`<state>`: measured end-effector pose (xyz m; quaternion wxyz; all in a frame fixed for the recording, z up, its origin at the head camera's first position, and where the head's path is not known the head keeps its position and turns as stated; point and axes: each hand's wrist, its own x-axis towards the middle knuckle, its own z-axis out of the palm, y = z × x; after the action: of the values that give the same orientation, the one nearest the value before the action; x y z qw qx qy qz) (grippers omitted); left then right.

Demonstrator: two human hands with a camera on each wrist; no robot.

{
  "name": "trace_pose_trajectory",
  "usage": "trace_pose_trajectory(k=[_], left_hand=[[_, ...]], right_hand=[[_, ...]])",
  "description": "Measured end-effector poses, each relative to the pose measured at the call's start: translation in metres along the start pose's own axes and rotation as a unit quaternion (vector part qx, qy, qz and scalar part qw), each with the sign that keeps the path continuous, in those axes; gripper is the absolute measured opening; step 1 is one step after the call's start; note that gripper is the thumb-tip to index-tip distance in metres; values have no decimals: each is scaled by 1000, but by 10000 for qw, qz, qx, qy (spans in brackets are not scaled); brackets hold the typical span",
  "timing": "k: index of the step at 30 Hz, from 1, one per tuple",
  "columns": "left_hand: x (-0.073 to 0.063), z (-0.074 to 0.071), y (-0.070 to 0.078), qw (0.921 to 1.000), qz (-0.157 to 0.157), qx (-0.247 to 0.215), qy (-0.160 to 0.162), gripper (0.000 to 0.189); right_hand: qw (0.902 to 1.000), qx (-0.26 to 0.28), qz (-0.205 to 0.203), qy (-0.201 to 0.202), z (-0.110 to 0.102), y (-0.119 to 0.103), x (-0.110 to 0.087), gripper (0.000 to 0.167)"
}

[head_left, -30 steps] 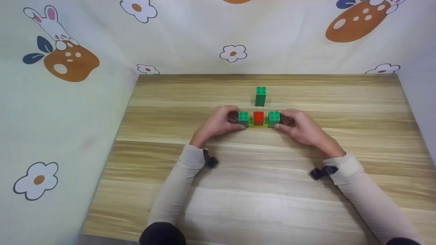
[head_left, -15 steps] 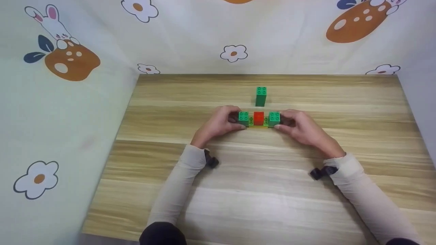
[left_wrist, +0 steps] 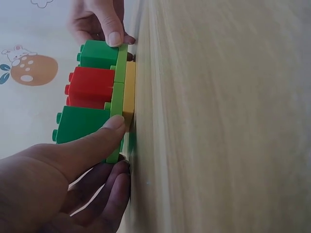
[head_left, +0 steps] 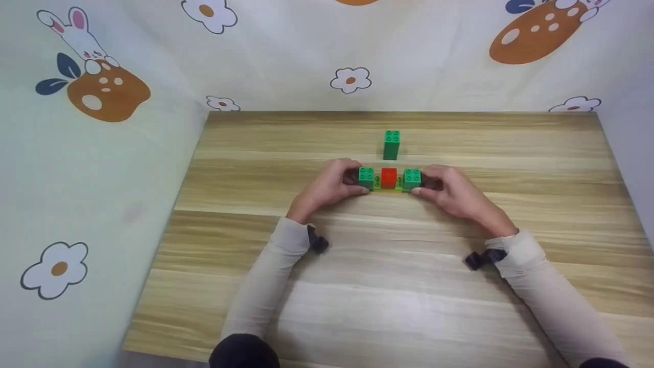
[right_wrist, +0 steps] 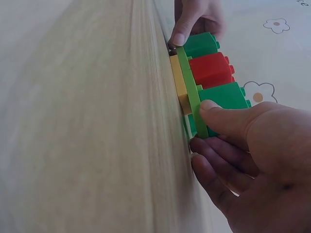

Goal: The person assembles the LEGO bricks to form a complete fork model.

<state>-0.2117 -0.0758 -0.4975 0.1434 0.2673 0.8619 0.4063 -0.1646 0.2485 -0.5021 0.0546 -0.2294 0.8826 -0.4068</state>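
Hands gripping brick build (head_left: 389, 180) on table (head_left: 388, 286): L hand (head_left: 327, 186) pinches left end, R hand (head_left: 454, 191) right end; green brick (head_left: 391, 144) behind.

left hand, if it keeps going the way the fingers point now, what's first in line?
The left hand points right, along the table. Its grip is already on the left green brick of the brick assembly, so that comes first; beyond it the red brick, then probably the right hand.
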Motion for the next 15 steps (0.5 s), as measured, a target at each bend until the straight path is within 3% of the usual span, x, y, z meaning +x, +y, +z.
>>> trace_pose_trajectory(k=[15], left_hand=[[1,-8,0,9989,-162,-267,-361,38]], right_hand=[[10000,55,-47,-68,-1,3,1,29]])
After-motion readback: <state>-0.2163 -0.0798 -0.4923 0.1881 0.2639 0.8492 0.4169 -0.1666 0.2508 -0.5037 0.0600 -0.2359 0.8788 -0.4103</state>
